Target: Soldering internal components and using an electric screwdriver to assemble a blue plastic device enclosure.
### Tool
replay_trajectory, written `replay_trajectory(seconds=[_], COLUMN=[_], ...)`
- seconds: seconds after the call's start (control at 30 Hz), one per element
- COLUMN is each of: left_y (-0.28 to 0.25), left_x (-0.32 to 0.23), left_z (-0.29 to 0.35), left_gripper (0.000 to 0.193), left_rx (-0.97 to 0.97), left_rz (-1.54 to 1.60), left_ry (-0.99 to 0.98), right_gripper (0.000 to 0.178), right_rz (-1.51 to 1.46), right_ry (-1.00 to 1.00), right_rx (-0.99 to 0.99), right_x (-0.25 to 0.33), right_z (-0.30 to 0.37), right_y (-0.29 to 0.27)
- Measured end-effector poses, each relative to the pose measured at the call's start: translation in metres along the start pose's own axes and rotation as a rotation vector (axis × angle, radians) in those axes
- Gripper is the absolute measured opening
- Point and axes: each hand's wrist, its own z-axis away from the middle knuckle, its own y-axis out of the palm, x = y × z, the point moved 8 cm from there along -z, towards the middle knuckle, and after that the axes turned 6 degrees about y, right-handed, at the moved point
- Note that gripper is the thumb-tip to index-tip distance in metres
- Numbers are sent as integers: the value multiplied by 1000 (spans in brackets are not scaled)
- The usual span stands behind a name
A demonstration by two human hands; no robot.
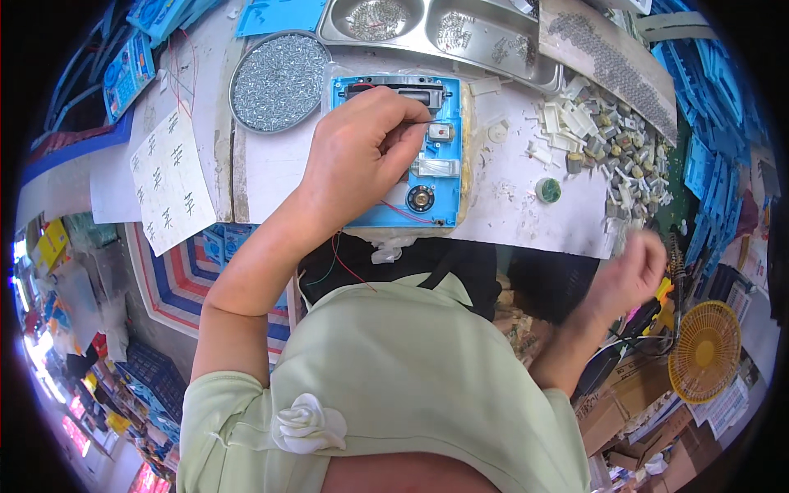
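Note:
A blue plastic housing (440,177) lies open on the white worktop (271,164), with a small motor, a round speaker and red wires inside. My left hand (362,152) rests on its left half, fingers pinched on a thin wire near the small motor (440,131). My right hand (633,271) hangs blurred off the table's right front edge, fingers curled; whether it holds anything is unclear.
A round tin of screws (278,82) sits left of the housing. A steel divided tray (444,33) stands behind. White and grey small parts (600,140) pile at the right. A yellow fan (704,351) and cardboard boxes lie below right.

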Motion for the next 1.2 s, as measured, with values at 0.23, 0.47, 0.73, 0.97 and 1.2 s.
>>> replay_trajectory(seconds=[0.23, 0.47, 0.73, 0.97, 1.2], left_y=[8, 23, 25, 28, 25], left_x=[-20, -18, -15, -14, -10], left_z=[-4, -5, -4, -5, -3], left_gripper=[12, 13, 14, 14, 17], left_rx=[3, 45, 76, 73, 14], left_rz=[-290, -386, -415, -397, -409], left_ry=[261, 234, 257, 256, 240], right_gripper=[12, 40, 9, 26, 26], right_rz=[-494, 90, -94, -208, -310], right_ry=[532, 242, 63, 87, -84], right_rx=[-400, -536, -477, 67, 578], right_x=[-98, -59, -12, 0, 26], right_z=[2, -21, 34, 54, 60], right_y=[-182, -194, -213, 4, 113])
